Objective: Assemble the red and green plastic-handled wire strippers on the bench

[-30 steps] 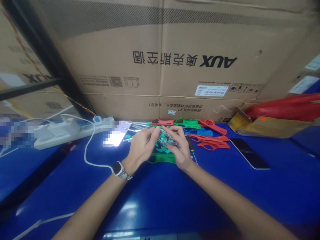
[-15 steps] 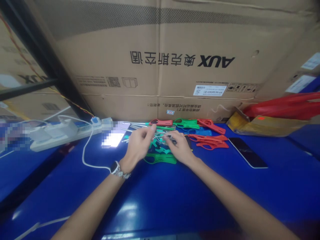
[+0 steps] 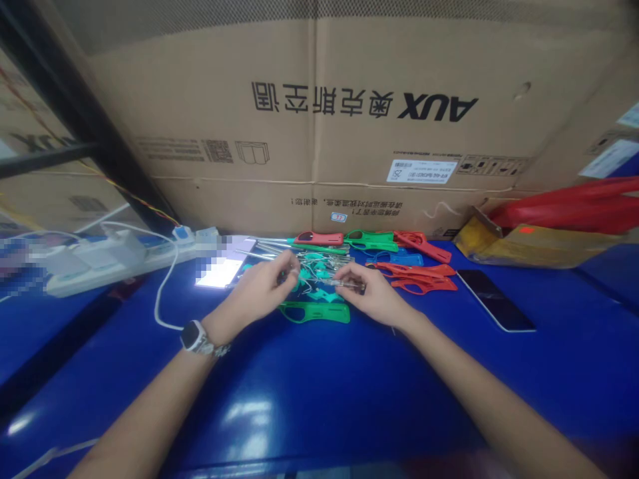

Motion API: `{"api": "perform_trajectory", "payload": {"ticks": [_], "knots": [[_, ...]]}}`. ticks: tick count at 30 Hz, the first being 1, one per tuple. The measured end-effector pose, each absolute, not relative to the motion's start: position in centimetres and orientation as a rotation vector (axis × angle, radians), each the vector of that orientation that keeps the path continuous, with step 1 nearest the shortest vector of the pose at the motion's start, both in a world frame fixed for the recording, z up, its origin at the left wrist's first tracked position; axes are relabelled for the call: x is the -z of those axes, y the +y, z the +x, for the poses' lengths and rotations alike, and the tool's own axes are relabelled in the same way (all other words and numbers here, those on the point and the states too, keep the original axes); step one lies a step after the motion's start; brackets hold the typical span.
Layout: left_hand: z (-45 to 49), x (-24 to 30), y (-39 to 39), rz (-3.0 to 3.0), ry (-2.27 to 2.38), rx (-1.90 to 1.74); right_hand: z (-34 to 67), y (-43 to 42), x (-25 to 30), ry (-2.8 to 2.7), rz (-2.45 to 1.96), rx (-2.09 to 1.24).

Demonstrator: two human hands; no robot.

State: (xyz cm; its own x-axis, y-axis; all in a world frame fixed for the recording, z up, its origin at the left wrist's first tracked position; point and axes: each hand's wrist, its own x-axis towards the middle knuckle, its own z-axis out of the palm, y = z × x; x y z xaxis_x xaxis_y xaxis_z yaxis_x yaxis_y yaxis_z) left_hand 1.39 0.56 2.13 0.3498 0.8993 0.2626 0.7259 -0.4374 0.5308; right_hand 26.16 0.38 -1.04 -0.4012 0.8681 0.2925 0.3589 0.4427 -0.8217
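Observation:
My right hand (image 3: 374, 293) is closed in a pinch on a slim, clear-and-metal part (image 3: 344, 284) with thin wires. My left hand (image 3: 264, 286) is closed too, thumb and fingertips together; what they hold, if anything, is too small to make out. Between the hands lies a heap of small teal plastic pieces (image 3: 322, 294) and loose thin wires. A green lighter shell (image 3: 329, 313) lies flat just nearer than the heap. Behind the heap are metal lighter tubes (image 3: 269, 247) and a red lighter shell (image 3: 324, 239).
More shells lie to the right: green (image 3: 377, 241), blue (image 3: 407, 258) and red (image 3: 424, 278). A dark-screened phone (image 3: 494, 303) is further right, and a bright-screened one (image 3: 219, 269) is left. A white power strip (image 3: 64, 283) and a large cardboard box (image 3: 200, 86) stand behind.
My hands have moved apart, the left one leftward and the right one slightly rightward. The clear part in my right hand now shows. The view has tilted down a little.

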Motion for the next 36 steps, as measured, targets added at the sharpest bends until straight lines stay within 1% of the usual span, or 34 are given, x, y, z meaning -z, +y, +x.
{"api": "perform_trajectory", "payload": {"ticks": [5,11,17,20,28,32,36], "knots": [[0.2,-2.2,0.6,2.187,1.281,-0.673,25.9,-0.3,1.0,-2.072,-1.062,-0.83],[1.1,-2.9,-0.1,2.059,1.134,-0.859,24.5,-1.0,1.2,-2.071,-1.104,-0.803],[1.6,-2.9,-0.6,2.0,1.002,-0.939,22.7,-0.5,1.6,-1.835,-1.07,-0.937],[1.4,-2.9,-0.5,1.998,0.975,-0.934,22.6,-0.2,1.2,-1.854,-1.076,-1.01],[0.4,-2.2,0.3,2.138,1.164,-0.731,23.7,-0.5,0.1,-1.887,-1.034,-1.236],[0.1,-2.1,0.6,2.127,1.193,-0.674,23.5,-0.9,0.2,-1.934,-1.023,-1.161],[-0.2,-2.6,0.6,2.089,1.161,-0.642,23.4,-1.0,0.6,-2.036,-1.08,-0.983]]}}
